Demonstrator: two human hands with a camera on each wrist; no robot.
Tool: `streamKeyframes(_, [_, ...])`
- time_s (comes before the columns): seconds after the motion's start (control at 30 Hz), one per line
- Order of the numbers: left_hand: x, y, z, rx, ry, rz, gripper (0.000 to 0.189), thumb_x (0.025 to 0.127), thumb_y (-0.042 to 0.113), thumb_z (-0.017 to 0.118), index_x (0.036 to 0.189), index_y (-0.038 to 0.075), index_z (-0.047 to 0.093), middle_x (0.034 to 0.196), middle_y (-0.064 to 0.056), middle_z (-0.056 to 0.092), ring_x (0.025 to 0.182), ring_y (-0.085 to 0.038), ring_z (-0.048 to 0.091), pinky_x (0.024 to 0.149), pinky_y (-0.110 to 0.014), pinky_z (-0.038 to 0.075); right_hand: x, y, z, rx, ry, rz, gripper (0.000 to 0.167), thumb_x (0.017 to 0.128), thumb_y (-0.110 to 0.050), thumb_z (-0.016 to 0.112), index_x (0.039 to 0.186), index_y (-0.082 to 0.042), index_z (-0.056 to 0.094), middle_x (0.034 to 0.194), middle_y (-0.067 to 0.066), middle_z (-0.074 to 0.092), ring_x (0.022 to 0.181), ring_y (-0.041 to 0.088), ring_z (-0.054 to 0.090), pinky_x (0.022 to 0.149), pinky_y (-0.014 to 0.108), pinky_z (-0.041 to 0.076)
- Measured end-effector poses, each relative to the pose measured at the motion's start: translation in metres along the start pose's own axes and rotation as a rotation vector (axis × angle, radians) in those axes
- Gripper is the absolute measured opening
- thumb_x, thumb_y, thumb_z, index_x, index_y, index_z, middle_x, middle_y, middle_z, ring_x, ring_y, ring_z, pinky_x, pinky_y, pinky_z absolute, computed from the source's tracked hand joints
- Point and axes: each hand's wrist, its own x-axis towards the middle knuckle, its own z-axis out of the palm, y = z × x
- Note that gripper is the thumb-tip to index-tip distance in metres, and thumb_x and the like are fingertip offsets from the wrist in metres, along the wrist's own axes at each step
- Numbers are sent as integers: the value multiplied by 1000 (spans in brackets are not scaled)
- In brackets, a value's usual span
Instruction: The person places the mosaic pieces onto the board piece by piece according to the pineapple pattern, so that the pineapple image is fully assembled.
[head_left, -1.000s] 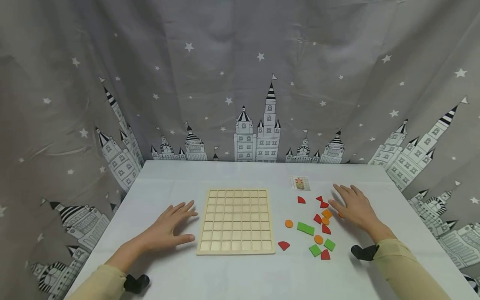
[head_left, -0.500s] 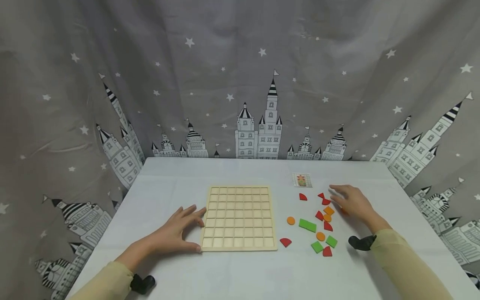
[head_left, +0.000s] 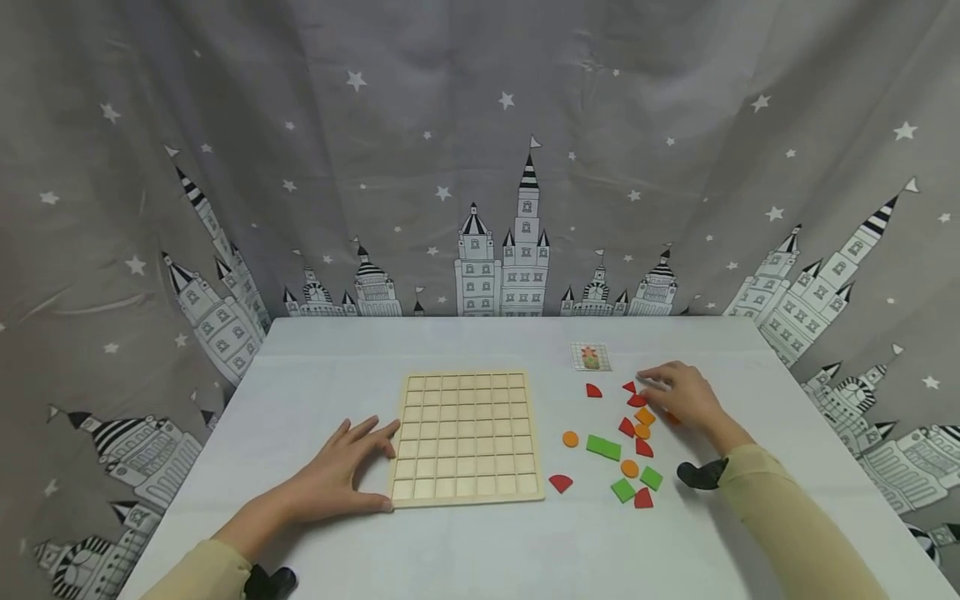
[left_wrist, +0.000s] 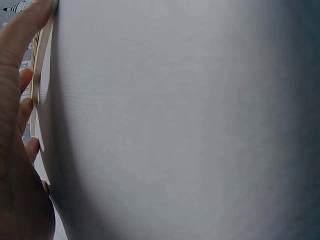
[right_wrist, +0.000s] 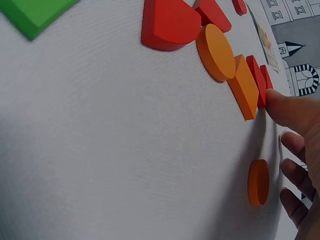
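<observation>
A square wooden board (head_left: pixel 467 439) with a grid of shallow cells lies on the white table. My left hand (head_left: pixel 330 479) rests at its left side, thumb at the near corner and straight-ish fingers touching the edge; the left wrist view shows the fingertips along that rim. To the right, my right hand (head_left: pixel 688 402) hovers low over the far end of a scatter of flat coloured pieces. Its thumb tip comes up to a red piece (right_wrist: pixel 267 77), but contact is unclear. Beneath the palm lies an orange disc (right_wrist: pixel 259 182). The other right fingers are loosely bent, holding nothing.
A small picture card (head_left: pixel 591 357) lies behind the pieces. Nearby are green rectangles (head_left: pixel 603 447), an orange square (head_left: pixel 644 416), orange discs (head_left: pixel 629 468) and red quarter circles (head_left: pixel 560 483). A grey curtain (head_left: pixel 360 167) with castles hangs behind the table.
My left hand has moved right to touch the board's left edge. My right hand has lowered toward the far red pieces, its fingers drawing in. The head view has shifted slightly.
</observation>
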Motion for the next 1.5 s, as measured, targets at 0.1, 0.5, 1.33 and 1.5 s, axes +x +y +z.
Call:
streamKeyframes(0.1, [-1,1,0,-2,-1,-2,65,67,77,78,110,34,55,161,-4,40,152,-40,24,123,-64,3,2,0,2,-26,0,2,44,94,-32,73,132,-11,69,139,27,53,130,51,39,105,73,36])
streamKeyframes(0.5, [-1,2,-1,-26,6,16,64,69,76,78,110,33,55,161,-5,41,151,-42,25,122,-66,3,6,1,2,-12,-15,39,43,93,-40,74,128,-16,72,140,27,49,130,53,30,104,73,28])
streamKeyframes(1.33, [-3,0,2,-34,39,22,61,69,73,80,109,34,55,160,-5,42,150,-42,26,121,-66,5,11,3,5,34,-2,20,39,92,-42,75,122,-16,75,137,24,52,132,51,28,105,70,25])
streamKeyframes(1.5, [0,-1,3,-26,29,9,63,66,74,81,109,35,55,160,-4,42,151,-40,26,122,-64,4,11,4,6,33,9,26,39,93,-41,75,120,-15,76,136,24,52,133,50,28,107,71,24])
